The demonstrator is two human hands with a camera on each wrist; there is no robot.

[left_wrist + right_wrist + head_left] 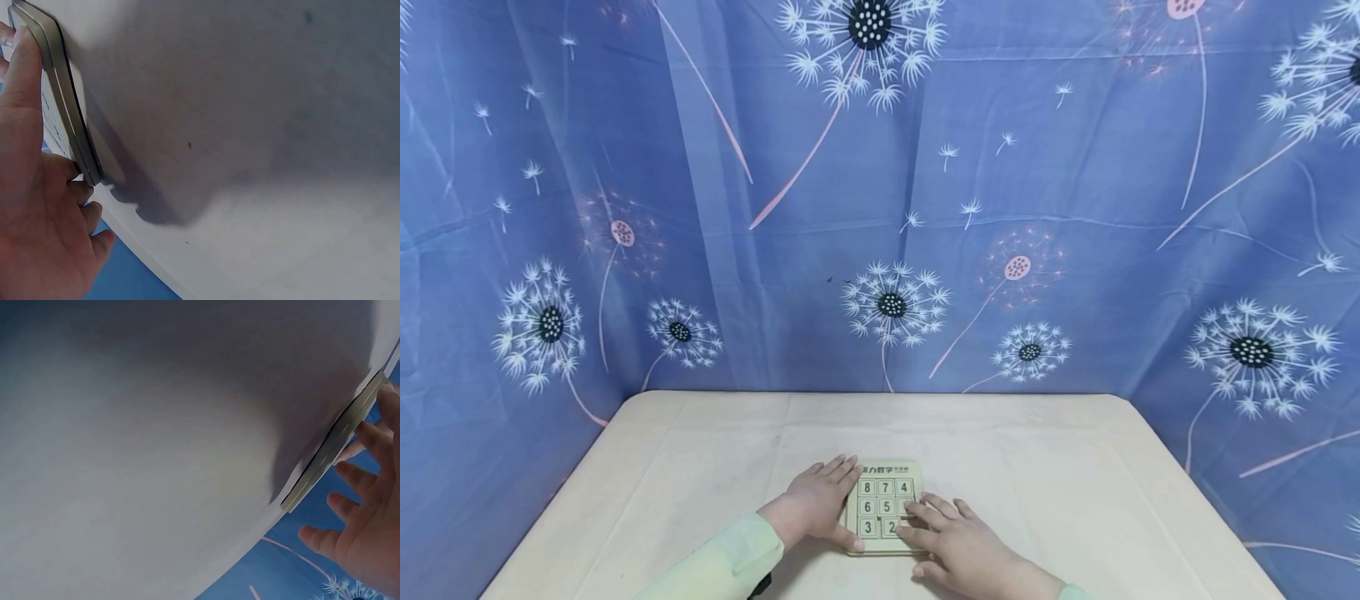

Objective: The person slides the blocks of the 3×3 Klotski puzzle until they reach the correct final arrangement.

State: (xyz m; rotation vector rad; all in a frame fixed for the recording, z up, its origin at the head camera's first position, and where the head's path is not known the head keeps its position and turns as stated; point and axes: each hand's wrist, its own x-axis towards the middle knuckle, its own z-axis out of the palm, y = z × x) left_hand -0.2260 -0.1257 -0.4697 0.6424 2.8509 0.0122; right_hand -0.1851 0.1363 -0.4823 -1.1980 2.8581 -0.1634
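Observation:
A pale green number slide puzzle point(880, 547) lies flat on the table, its top row reading 8, 7, 4. Below that show 6 and 5, then 3 and 2. My left hand point(823, 502) holds the puzzle along its left side, thumb on the near corner and fingers by the far one. In the left wrist view the thumb presses on the edge of the puzzle point(70, 103). My right hand point(961, 542) spreads over the right side, fingertips on the tiles there and partly hiding them. The right wrist view shows those fingers beside the puzzle's edge point(334, 447).
A cream cloth covers the table point(700, 450). Behind and at both sides hangs a blue curtain point(820, 333) printed with dandelions, meeting the table's far edge.

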